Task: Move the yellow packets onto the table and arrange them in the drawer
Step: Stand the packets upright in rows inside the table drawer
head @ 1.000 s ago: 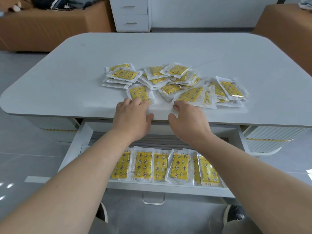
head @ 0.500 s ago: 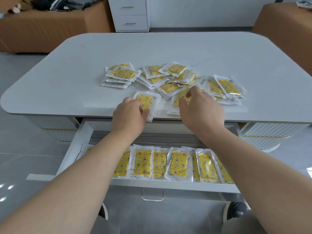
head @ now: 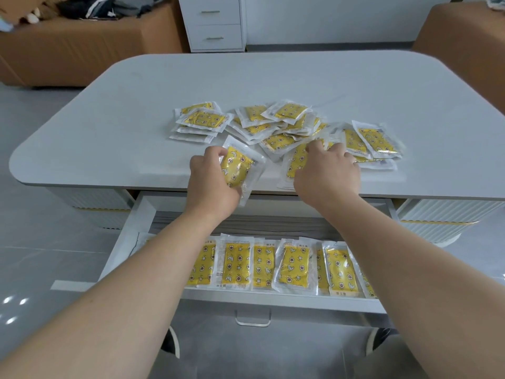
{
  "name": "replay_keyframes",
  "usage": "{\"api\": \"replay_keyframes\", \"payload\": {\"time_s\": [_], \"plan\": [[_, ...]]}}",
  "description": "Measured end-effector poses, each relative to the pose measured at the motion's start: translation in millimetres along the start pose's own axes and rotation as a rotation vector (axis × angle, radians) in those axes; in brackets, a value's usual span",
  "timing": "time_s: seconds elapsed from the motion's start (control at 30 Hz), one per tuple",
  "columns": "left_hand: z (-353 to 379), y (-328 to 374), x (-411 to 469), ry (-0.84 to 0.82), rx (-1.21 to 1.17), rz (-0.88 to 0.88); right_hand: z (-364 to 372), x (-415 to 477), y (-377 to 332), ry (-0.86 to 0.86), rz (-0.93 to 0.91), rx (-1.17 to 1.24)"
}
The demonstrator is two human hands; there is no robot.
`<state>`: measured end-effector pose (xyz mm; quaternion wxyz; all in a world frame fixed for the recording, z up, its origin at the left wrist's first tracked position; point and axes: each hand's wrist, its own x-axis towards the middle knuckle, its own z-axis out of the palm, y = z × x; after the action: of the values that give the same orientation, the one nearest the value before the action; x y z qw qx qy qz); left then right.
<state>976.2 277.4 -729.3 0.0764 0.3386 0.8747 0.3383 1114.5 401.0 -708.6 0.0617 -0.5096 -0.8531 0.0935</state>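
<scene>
The left grip is closed around one yellow packet, with the fingers curled over its far left edge and the thumb side low at its near end. The packet is tilted and sits at the near edge of the tabletop, its lower corner hanging over the gap above the drawer. The right grip reaches onto the near side of the pile, its bent fingertips resting on a second packet. The thumb is hidden, so I cannot tell whether this packet is pinched or only touched.

Beyond both hands, a loose pile of yellow packets lies overlapping in clear wrappers at the middle of the tabletop. A short stack lies at its left end, and a few more packets lie fanned at its right end, just beside the right hand.

Below the tabletop's near edge the drawer stands pulled out. Inside it, a row of packets lies side by side along the front wall, long sides touching or slightly overlapping, partly covered by both forearms. A small handle hangs under the drawer front.

Farther back, a white cabinet with two drawers stands against the wall, with a brown couch to its left.
</scene>
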Motion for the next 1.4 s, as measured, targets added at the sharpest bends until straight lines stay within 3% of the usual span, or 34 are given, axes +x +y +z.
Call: {"api": "replay_keyframes", "payload": {"time_s": [0.13, 0.33, 0.5, 0.7, 0.9, 1.03, 1.4], "plan": [[-5.7, -4.4, -0.8, -0.032, -0.176, -0.08, -6.6, 0.1, -3.6, 0.004, 0.041, 0.479], [-20.5, -9.2, 0.3, -0.01, -0.452, -0.212, -11.8, -14.8, -20.7, 0.179, -0.053, 0.774], [-51.8, -26.2, 3.7, -0.061, -0.356, -0.293, -7.1, -27.4, -33.3, 0.247, -0.071, 0.879], [-79.8, -64.3, 7.9, -0.064, -0.063, -0.386, -1.6, -35.0, -47.3, 0.273, -0.106, 1.008], [-73.6, -114.4, 8.1, -0.205, 0.287, -0.564, 18.8, -47.9, -61.5, 0.095, -0.308, 0.908], [-72.5, -128.8, 10.5, -0.243, 0.349, -0.578, 27.8, -56.7, -72.9, -0.036, -0.393, 0.832], [-57.9, -161.6, -13.5, -0.327, 0.594, -0.567, 52.8, -60.3, -88.0, -0.334, -0.394, 0.562]]}}
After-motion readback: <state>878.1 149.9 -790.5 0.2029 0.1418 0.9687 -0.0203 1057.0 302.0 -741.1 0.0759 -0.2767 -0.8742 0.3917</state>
